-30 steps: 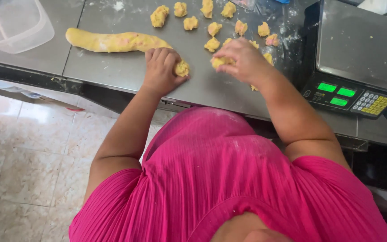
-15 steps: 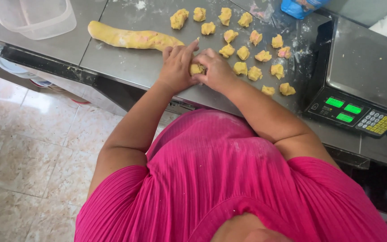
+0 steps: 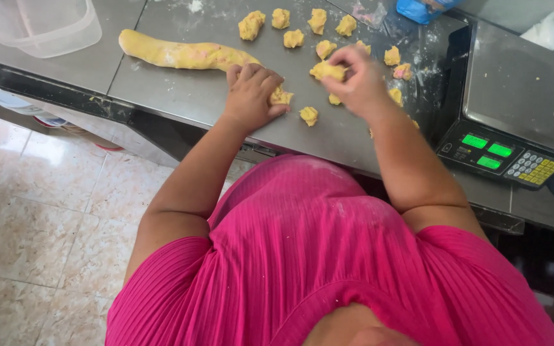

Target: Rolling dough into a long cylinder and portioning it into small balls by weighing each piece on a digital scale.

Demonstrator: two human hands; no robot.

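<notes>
While the left hand (image 3: 251, 96) presses the dough log (image 3: 184, 54), the right hand (image 3: 357, 80) pinches a dough piece (image 3: 326, 70).

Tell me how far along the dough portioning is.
Done: about a dozen small dough pieces lie scattered on the steel counter. In hand: the right hand holds one piece, and the left hand rests on the end of the dough log. Left: most of that log is uncut.

Yellow dough log (image 3: 181, 54) lies beside small dough pieces (image 3: 309, 115).
</notes>
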